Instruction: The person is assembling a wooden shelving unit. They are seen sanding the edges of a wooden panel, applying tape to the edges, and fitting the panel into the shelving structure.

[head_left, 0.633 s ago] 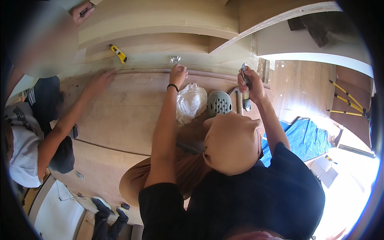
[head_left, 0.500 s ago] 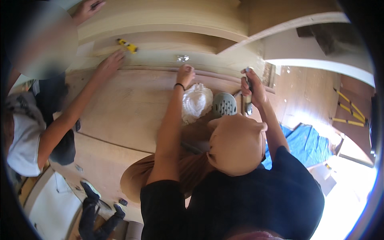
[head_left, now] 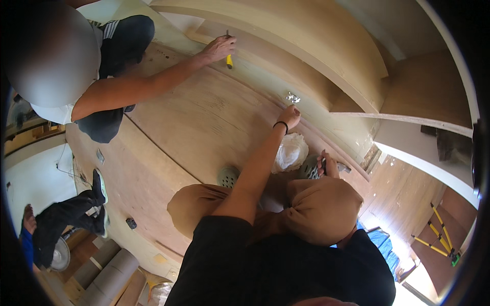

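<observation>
The left hand (head_left: 289, 117) presses fingertips flat on the plywood (head_left: 204, 122) beside a foil scrap (head_left: 292, 97); the right hand (head_left: 326, 166) grips a tool (head_left: 341, 167) near the white bag (head_left: 291, 152).

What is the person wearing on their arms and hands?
Both forearms are bare, with no gloves on either hand. The left hand has a thin black band around its wrist. The right hand shows no band that can be seen. Short black sleeves cover the upper arms.
</observation>
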{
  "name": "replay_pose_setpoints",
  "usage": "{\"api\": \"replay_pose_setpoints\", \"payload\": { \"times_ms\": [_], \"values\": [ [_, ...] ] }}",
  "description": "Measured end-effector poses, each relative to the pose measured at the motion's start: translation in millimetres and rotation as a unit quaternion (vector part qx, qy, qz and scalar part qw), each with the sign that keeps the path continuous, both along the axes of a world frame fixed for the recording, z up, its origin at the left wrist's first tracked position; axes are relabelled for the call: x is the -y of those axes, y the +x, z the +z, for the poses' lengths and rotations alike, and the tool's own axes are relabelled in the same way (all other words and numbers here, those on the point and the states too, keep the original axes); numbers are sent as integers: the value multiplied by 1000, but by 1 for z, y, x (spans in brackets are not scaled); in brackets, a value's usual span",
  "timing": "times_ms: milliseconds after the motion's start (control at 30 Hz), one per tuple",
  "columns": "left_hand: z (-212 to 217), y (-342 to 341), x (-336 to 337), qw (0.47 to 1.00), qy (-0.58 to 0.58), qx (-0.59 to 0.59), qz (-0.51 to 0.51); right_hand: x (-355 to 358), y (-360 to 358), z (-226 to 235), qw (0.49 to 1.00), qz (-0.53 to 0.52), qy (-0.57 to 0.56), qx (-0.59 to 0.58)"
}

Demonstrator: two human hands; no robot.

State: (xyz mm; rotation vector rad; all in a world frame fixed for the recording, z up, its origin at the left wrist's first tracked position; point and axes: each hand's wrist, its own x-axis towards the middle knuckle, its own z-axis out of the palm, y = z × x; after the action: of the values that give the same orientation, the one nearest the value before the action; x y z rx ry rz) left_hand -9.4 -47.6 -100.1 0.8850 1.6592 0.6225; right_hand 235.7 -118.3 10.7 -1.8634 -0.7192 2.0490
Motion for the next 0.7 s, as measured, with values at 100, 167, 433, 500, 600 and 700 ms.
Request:
{"api": "replay_pose_setpoints", "payload": {
  "times_ms": [100, 167, 433, 500, 600, 700],
  "values": [
    [-2, 4, 0, 999, -12, 10, 36, 12, -11, -2, 1000, 9, -7, 29],
    [0, 8, -2, 999, -22, 8, 27, 13, -7, -12, 999, -24, 3, 22],
    [8, 7, -5, 1000, -12, 1, 17, 16, -6, -21, 998, -26, 54, 9],
    [8, 9, -5, 1000, -24, 6, 17, 15, -6, -19, 998, -24, 49, 11],
    [2, 9, -1, 999, -33, 10, 20, 16, -9, -7, 999, -12, 37, 5],
    [1, 10, 2, 999, -28, 14, 25, 19, -7, -9, 999, -24, 25, 7]
  ]
}}
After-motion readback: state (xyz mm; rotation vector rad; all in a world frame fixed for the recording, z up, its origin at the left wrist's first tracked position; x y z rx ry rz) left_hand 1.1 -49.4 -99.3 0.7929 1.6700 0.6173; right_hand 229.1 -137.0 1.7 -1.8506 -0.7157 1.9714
